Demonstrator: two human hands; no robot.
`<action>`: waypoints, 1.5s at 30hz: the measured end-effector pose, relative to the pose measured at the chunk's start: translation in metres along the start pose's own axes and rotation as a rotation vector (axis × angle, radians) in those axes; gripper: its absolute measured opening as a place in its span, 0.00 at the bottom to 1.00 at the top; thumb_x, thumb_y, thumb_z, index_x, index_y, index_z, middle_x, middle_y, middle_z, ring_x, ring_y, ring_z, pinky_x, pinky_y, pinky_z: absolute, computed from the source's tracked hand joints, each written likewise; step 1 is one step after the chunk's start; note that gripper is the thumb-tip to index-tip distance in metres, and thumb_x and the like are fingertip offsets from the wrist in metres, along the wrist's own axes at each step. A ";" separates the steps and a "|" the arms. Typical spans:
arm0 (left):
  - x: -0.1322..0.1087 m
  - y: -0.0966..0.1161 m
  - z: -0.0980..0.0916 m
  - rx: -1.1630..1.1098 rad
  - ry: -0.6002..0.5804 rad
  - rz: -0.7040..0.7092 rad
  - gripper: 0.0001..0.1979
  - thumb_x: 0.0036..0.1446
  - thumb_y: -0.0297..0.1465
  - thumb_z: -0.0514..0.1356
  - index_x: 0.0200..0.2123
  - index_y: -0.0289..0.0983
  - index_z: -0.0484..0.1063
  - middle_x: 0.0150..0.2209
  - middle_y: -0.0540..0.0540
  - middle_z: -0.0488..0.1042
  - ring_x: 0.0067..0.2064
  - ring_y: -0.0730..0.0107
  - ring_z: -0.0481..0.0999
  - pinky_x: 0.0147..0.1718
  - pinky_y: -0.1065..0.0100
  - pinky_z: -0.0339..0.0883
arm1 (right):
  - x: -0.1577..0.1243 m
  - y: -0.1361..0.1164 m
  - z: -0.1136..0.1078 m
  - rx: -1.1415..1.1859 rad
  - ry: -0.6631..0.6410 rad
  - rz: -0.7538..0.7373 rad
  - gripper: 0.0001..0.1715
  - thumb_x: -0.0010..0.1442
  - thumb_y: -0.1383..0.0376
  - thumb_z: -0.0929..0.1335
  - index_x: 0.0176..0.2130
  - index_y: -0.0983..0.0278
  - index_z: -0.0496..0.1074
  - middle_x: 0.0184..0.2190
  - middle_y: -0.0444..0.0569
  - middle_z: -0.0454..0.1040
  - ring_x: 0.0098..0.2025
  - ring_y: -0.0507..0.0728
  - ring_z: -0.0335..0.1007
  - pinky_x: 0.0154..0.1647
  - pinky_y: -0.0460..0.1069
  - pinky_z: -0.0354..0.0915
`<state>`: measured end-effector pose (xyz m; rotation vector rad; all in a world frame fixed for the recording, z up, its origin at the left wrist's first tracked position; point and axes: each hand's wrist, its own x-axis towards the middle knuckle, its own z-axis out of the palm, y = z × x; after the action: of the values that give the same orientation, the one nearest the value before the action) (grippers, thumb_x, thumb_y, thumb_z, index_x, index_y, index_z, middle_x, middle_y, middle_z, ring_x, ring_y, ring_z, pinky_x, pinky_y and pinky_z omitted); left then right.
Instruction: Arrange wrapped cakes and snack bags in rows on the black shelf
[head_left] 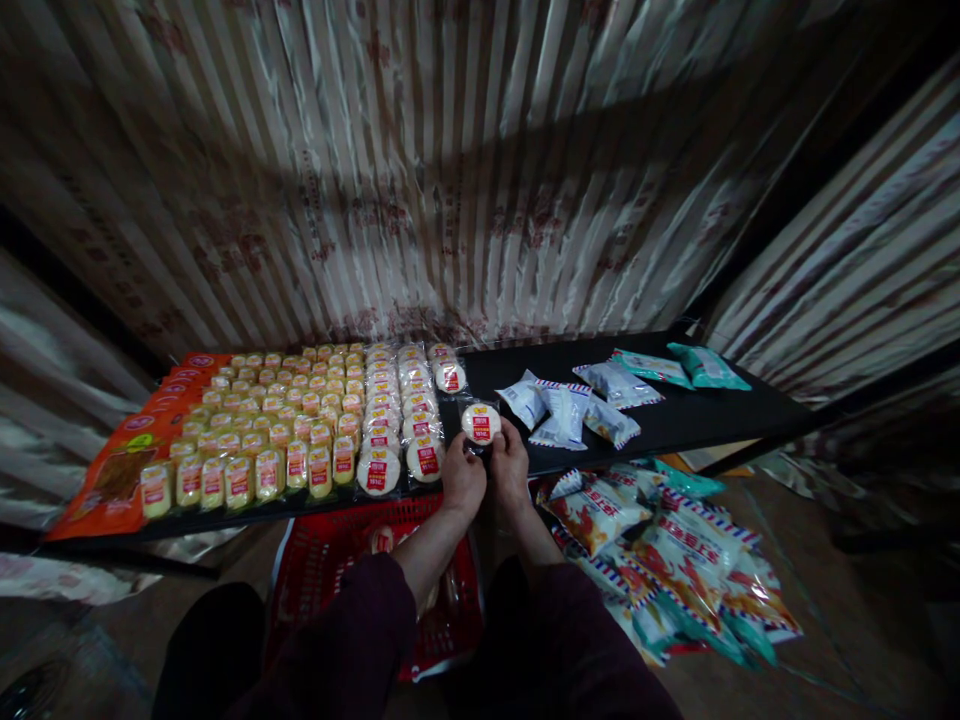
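Between my two hands, a round white rice cracker in a clear wrapper with a red label (481, 424) is held up over the front of the black shelf (517, 365). My left hand (463, 478) pinches its left edge, and my right hand (510, 462) grips the right edge. Just left of it stand two overlapping rows of the same wrapped crackers (379, 470). Behind my hands, a short third row (450, 375) lies at the back of the shelf.
Small yellow wrapped cakes (270, 472) fill the shelf's left, beside orange packets (124, 475). Silver-white bags (562, 412) and teal bags (707, 367) lie on the right. Below are a red basket (300, 585) and a heap of snack bags (686, 550). A striped curtain (450, 170) hangs behind.
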<state>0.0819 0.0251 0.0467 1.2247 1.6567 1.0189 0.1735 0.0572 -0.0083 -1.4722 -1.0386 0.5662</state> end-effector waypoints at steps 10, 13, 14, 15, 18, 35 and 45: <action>0.013 0.014 0.000 0.149 0.025 -0.017 0.27 0.50 0.19 0.56 0.54 0.39 0.67 0.56 0.41 0.70 0.60 0.61 0.66 0.58 0.63 0.57 | 0.015 0.006 0.010 -0.079 -0.046 -0.046 0.24 0.55 0.60 0.59 0.49 0.64 0.69 0.47 0.54 0.75 0.47 0.60 0.70 0.53 0.56 0.63; 0.018 0.014 0.003 0.175 0.022 -0.007 0.26 0.50 0.20 0.56 0.54 0.38 0.68 0.60 0.41 0.65 0.63 0.60 0.61 0.61 0.63 0.54 | 0.020 0.005 0.013 -0.083 -0.053 -0.032 0.24 0.55 0.60 0.59 0.49 0.64 0.69 0.45 0.54 0.76 0.45 0.59 0.71 0.52 0.56 0.64; 0.019 0.014 0.004 0.174 0.017 -0.005 0.26 0.50 0.20 0.55 0.54 0.38 0.68 0.62 0.41 0.63 0.64 0.60 0.60 0.61 0.62 0.53 | 0.022 0.005 0.015 -0.085 -0.050 -0.032 0.24 0.55 0.60 0.60 0.48 0.64 0.69 0.44 0.54 0.76 0.44 0.59 0.71 0.52 0.56 0.65; 0.020 0.014 0.005 0.170 0.012 -0.004 0.27 0.49 0.20 0.55 0.54 0.39 0.68 0.63 0.41 0.61 0.64 0.60 0.59 0.62 0.62 0.53 | 0.024 0.004 0.016 -0.089 -0.046 -0.034 0.23 0.55 0.60 0.60 0.48 0.64 0.69 0.44 0.53 0.76 0.44 0.59 0.71 0.51 0.56 0.65; 0.023 0.014 0.006 0.158 0.018 0.002 0.28 0.48 0.19 0.55 0.54 0.38 0.67 0.65 0.41 0.58 0.66 0.59 0.55 0.64 0.61 0.49 | 0.031 0.003 0.021 -0.107 -0.049 -0.048 0.24 0.55 0.61 0.59 0.48 0.64 0.69 0.44 0.54 0.76 0.45 0.60 0.71 0.51 0.56 0.65; 0.053 0.013 0.009 0.047 -0.009 -0.001 0.25 0.51 0.23 0.57 0.54 0.39 0.66 0.58 0.42 0.68 0.63 0.59 0.61 0.62 0.61 0.51 | 0.060 0.002 0.049 -0.124 -0.094 -0.097 0.19 0.54 0.65 0.59 0.44 0.64 0.68 0.39 0.53 0.76 0.40 0.58 0.72 0.46 0.54 0.67; 0.062 0.011 0.014 0.100 -0.019 -0.018 0.27 0.52 0.20 0.54 0.57 0.35 0.64 0.62 0.39 0.62 0.64 0.62 0.58 0.63 0.64 0.49 | 0.067 0.008 0.056 -0.234 -0.108 -0.084 0.18 0.54 0.67 0.60 0.44 0.61 0.69 0.39 0.50 0.77 0.40 0.57 0.72 0.45 0.52 0.66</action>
<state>0.0863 0.0894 0.0428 1.2781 1.7185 0.9198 0.1620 0.1440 -0.0126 -1.6061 -1.2797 0.4809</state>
